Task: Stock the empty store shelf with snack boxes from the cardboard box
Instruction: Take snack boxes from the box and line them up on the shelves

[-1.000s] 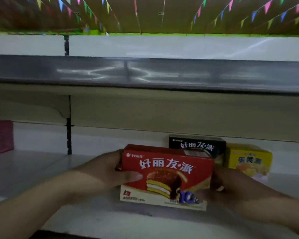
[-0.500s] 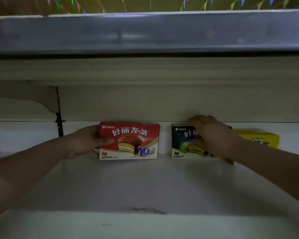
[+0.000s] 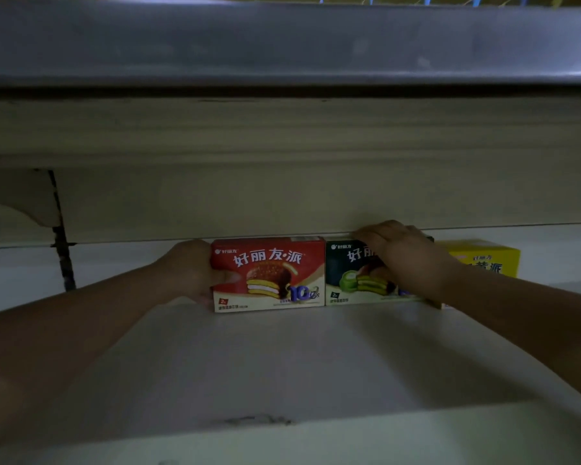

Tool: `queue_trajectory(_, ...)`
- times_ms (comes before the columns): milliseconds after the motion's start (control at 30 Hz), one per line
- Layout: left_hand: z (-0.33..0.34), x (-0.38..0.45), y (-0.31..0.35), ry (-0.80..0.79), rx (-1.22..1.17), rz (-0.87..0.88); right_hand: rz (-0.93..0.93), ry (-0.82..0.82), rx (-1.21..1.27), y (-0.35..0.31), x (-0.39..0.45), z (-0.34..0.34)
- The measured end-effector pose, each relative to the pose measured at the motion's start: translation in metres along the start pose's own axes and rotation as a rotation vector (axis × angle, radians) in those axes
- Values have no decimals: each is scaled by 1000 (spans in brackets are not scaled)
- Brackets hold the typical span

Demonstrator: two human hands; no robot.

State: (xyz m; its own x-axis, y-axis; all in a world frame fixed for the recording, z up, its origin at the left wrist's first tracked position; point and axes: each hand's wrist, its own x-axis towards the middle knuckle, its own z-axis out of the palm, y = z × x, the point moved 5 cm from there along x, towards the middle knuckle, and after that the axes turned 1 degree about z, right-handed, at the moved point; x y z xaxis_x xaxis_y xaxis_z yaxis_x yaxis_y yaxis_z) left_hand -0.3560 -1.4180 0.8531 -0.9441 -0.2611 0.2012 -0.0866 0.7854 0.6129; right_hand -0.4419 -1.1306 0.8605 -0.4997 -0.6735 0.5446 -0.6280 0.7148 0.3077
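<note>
My left hand (image 3: 195, 270) grips the left end of the red snack box (image 3: 269, 273), thumb across its front. It stands upright at the back of the white shelf (image 3: 282, 364), printed with a chocolate pie, touching the dark green box (image 3: 349, 276). My right hand (image 3: 406, 253) seems curled over that box's top. A yellow box (image 3: 487, 258) sits beyond.

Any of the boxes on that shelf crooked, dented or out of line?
Nothing stands out: red box, dark box and yellow box stand upright in a row at the shelf back.
</note>
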Motion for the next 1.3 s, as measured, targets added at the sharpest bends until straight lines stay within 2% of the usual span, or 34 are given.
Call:
queue_trajectory(67,13,2,17,-1,46,45,71,26,-33,7,-2,-3)
queue_trajectory(167,30,7,38,-13,55,105,168,-27,-19,22,-4,-7)
queue_trajectory(367,40,15,40,-96,3,49,206,-65,29,32,-5,-8)
queue_trajectory(500,43,10,39,-61,107,36,222,-47,14,29,-5,-5)
queue_trajectory(700,49,-9,46,-186,352,-87,217,-138,-26,27,2,-12)
queue_trajectory(900,52,-35,68,-112,513,-108,198,-109,-8,9,-6,-23)
queue_trajectory(1100,36,-96,85,74,611,-23,160,-119,16,-27,-43,-65)
queue_trajectory(1233,9,-168,96,180,599,22,186,-236,25,-80,-66,-109)
queue_trajectory(1300,-5,-208,91,292,556,82,154,-214,54,-114,-77,-129)
